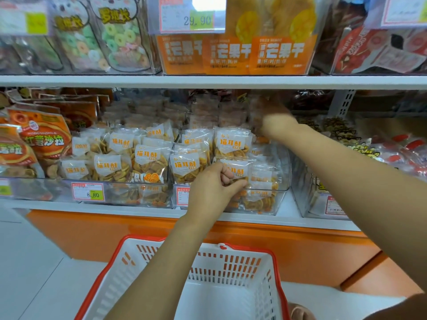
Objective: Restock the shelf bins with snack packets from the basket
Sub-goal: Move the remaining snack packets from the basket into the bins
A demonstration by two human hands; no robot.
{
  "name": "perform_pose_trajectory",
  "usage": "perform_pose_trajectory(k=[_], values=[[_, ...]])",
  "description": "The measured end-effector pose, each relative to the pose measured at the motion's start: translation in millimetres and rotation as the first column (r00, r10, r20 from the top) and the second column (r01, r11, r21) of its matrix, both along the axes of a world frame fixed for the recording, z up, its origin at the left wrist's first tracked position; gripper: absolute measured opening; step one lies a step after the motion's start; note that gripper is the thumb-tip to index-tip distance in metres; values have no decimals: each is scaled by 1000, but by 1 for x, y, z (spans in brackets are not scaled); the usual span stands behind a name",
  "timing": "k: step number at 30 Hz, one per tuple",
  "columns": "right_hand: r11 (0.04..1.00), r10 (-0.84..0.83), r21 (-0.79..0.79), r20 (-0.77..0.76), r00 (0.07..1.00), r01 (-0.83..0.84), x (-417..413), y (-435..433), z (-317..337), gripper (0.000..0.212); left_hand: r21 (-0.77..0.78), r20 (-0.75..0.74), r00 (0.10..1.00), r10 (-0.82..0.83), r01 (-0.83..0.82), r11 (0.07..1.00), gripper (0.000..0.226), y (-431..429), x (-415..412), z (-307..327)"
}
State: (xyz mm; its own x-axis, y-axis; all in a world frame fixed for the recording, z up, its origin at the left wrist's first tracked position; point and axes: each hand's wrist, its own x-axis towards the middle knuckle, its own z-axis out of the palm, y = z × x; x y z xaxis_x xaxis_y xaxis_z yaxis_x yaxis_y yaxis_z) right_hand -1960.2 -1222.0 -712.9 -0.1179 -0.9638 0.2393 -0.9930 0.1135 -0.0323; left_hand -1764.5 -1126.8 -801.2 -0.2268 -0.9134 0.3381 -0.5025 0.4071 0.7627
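The biggest risk is sitting at the front of the clear bin (283, 172), right of centre in the frame. Packets are already heaping above its rim, and the left hand (215, 185) is working one more cat-ear crisp packet (234, 169) into the front row. If that packet is being forced down, the thin crisps inside are likely to be cracking. The upright neighbours to its left could also be tipping forward over the rim, onto the shelf edge (138, 210) or down toward the basket (231, 271).

A second risk is coming from the right hand (276, 122), which is reaching toward the back of the bin, just under the upper shelf. It is too blurred to show whether it is gripping packets or only pushing them back. Its forearm is crossing low over the bin's right side, so a careless sweep could be dragging loose packets out with it.

The crisp packet is lying directly under the left hand's fingertips, at the centre of the frame. The thumb and curled fingers are pinching it near its lower edge, and its white label is showing just above the knuckles. The basket is sitting at the bottom of the frame, beneath both arms, and what shows of its inside is holding no packets, so the restock is probably nearing its end.
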Motion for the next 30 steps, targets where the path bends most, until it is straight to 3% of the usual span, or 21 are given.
perform_pose_trajectory(k=[3,6,10,13,17,19,23,27,30], values=[[998,4,70,-43,999,-1,-6,-2,-3,60,-80,75,997,25,-19,997,27,4,-3,2],[999,6,47,8,1000,-6,-3,0,-3,55,-137,150,988,43,-22,990,24,4,-4,6],[982,111,-174,200,973,-76,3,19,8,38,-195,181,983,41,-5,981,16,6,-2,7],[942,218,-301,214,952,-149,12,42,15,21,-268,177,983,44,5,963,10,10,2,10],[870,368,-400,136,920,-289,36,70,16,31,-306,165,984,73,-19,952,9,17,15,13],[829,482,-368,87,872,-421,42,82,13,31,-322,175,978,109,-48,946,9,18,23,13],[831,552,-104,29,834,-546,39,91,-2,38,-355,225,960,167,-79,932,20,18,33,16],[861,496,-228,176,850,-455,39,88,-10,53,-328,262,956,134,-42,944,52,15,30,22],[895,439,-191,223,871,-402,38,81,-10,48,-325,350,931,109,12,946,45,7,22,29]])
